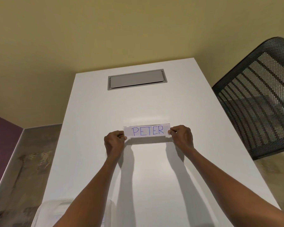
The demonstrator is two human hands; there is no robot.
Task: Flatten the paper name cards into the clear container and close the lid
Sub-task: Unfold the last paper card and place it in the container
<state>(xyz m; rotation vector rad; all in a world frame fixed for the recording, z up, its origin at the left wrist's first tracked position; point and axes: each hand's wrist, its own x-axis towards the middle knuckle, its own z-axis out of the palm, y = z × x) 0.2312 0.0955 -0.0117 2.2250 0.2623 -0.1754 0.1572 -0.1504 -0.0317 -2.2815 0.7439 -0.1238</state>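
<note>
A paper name card [147, 131] reading PETER in blue ink sits inside a clear plastic holder, held a little above the white table [92, 112]. My left hand [114, 142] pinches the card's left end. My right hand [181, 136] pinches its right end. The card faces me, upright and level. A clear container [59, 210] lies at the table's near left edge, partly hidden behind my left forearm; its lid cannot be made out.
A grey cable hatch [137, 79] is set into the far part of the table. A black mesh office chair [259, 99] stands to the right. The floor and a purple wall [2, 145] lie to the left.
</note>
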